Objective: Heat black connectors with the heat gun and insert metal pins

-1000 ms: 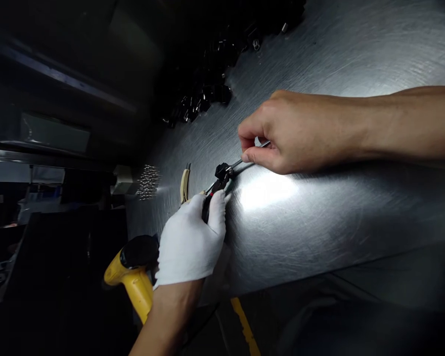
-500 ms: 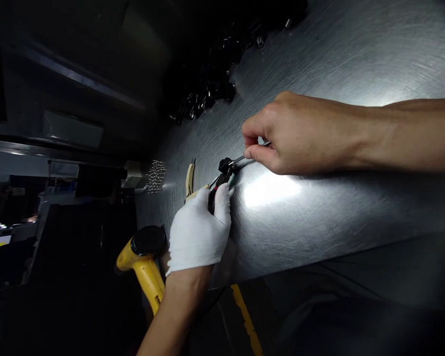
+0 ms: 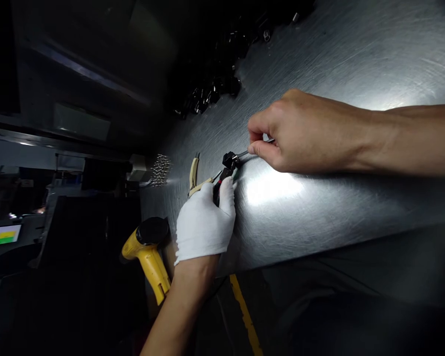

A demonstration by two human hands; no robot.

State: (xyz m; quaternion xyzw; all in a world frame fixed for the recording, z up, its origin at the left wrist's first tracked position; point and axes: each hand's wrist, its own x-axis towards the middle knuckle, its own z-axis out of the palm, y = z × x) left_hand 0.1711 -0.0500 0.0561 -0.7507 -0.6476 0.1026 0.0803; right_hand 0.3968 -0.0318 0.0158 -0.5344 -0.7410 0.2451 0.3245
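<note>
Fingers (image 3: pixel 227 194) of the gloved left hand (image 3: pixel 205 222) grip a black tool (image 3: pixel 225 174); just beyond them sits a small black part (image 3: pixel 228 159), met by a thin metal rod (image 3: pixel 244 154) pinched in the right hand's (image 3: pixel 300 131) fingers.

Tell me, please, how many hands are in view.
2: the gloved left hand, around a dark tool, and the bare right hand, pinching a thin metal rod over the table.

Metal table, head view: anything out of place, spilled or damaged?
No spill or damage visible on the metal table. One mismatch: the left hand wears a white glove, while the right hand is bare, though both work at the same small black part.
</note>
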